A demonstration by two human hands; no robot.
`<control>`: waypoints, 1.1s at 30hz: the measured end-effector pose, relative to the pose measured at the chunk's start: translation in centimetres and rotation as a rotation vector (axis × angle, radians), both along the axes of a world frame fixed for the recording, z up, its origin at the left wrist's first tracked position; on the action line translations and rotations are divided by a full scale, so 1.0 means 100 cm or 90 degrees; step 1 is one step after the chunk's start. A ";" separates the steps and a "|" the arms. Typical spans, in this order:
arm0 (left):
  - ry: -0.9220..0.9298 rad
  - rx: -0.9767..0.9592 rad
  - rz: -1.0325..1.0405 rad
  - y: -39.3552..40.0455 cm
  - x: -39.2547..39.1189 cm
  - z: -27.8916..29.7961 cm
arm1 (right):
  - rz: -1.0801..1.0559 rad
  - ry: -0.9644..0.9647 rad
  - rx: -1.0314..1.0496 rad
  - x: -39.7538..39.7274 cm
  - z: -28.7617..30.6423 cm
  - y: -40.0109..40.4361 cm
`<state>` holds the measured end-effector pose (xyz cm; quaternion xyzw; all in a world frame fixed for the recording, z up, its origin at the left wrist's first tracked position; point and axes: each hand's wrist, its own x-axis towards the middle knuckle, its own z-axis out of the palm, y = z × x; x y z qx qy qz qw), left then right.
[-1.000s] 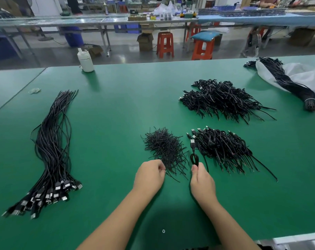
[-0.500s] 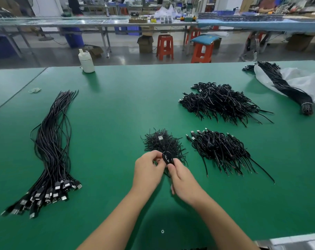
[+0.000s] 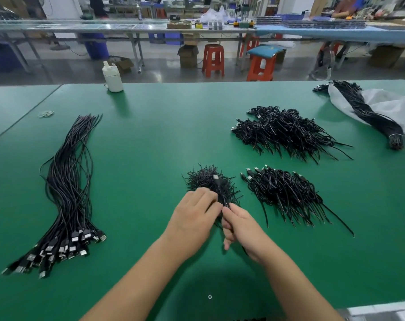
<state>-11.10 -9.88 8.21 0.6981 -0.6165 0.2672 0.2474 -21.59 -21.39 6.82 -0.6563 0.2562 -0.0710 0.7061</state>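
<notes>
Standing by the table (image 3: 150,135), you can see that the two hands have come together. A second ago the right hand (image 3: 240,228) was out by the near heap of coiled cables (image 3: 282,193), holding one small coiled cable, while the left hand (image 3: 194,216) picked at the pile of short black ties (image 3: 201,179). Now the right hand has brought that cable (image 3: 216,178) across. It sits over the near edge of the tie pile, with its plug end pointing away from the person.

Half a second ago the coil showed as an open loop between the hands; now it is squeezed flat. The right thumb and fingers are curled round its lower part, and the left hand's bent fingers pinch at it from the other side. I think those fingertips have a tie in them, but it is black on black and I can't make it out.

So the fetching looks finished and the binding is in hand: the coil is held ready but, as far as I can see, not yet wrapped. The long straight cables (image 3: 67,193) on the left lie as they did.
</notes>
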 end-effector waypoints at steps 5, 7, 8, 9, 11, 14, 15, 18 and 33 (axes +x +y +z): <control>0.019 0.117 -0.121 0.001 0.012 0.013 | 0.123 0.017 0.072 -0.002 0.013 -0.007; 0.094 0.136 -0.098 0.002 0.013 0.014 | 0.120 0.031 0.028 -0.001 0.014 -0.005; 0.133 0.129 -0.075 0.002 0.011 0.013 | 0.114 0.038 0.010 0.000 0.014 -0.004; 0.180 0.116 -0.052 0.003 0.009 0.013 | 0.106 0.039 -0.004 0.001 0.013 -0.003; 0.295 0.089 -0.011 0.002 0.006 0.013 | 0.089 0.031 -0.028 0.001 0.011 -0.001; 0.423 0.072 0.036 -0.002 0.003 0.014 | 0.071 0.018 -0.135 0.001 0.011 0.002; 0.464 0.065 0.049 -0.002 0.002 0.015 | 0.073 0.019 -0.233 0.000 0.011 0.002; 0.573 0.055 0.086 -0.003 0.001 0.017 | 0.107 0.029 -0.520 -0.004 0.009 0.003; 0.839 0.163 0.162 -0.001 0.013 0.018 | 0.059 -0.029 -0.853 -0.012 0.010 0.014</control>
